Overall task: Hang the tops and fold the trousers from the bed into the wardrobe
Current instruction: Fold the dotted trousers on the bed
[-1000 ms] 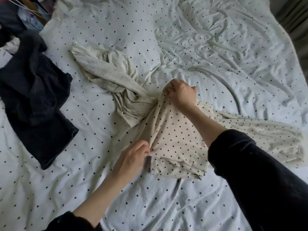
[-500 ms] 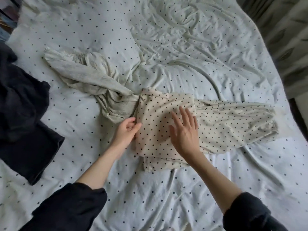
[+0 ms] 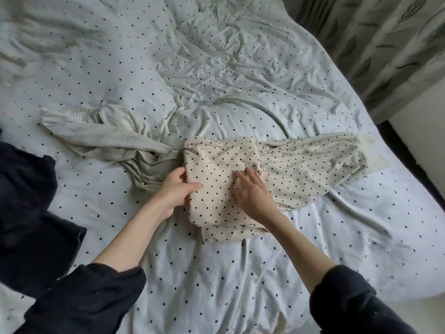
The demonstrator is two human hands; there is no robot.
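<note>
Trousers (image 3: 221,189), cream with black dots, lie half-folded at the frame's centre on the dotted bedsheet (image 3: 216,68), legs trailing right. The left hand (image 3: 174,191) pinches the folded left edge, thumb on top; the right hand (image 3: 252,194) presses flat, fingers spread. Fabric looks light, soft, probably slippery; best gripped along the stacked fold edges.

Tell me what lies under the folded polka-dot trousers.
Under the folded polka-dot trousers only the dotted bedsheet shows around them. The grey patterned garment meets their left edge; anything beneath is covered.
</note>
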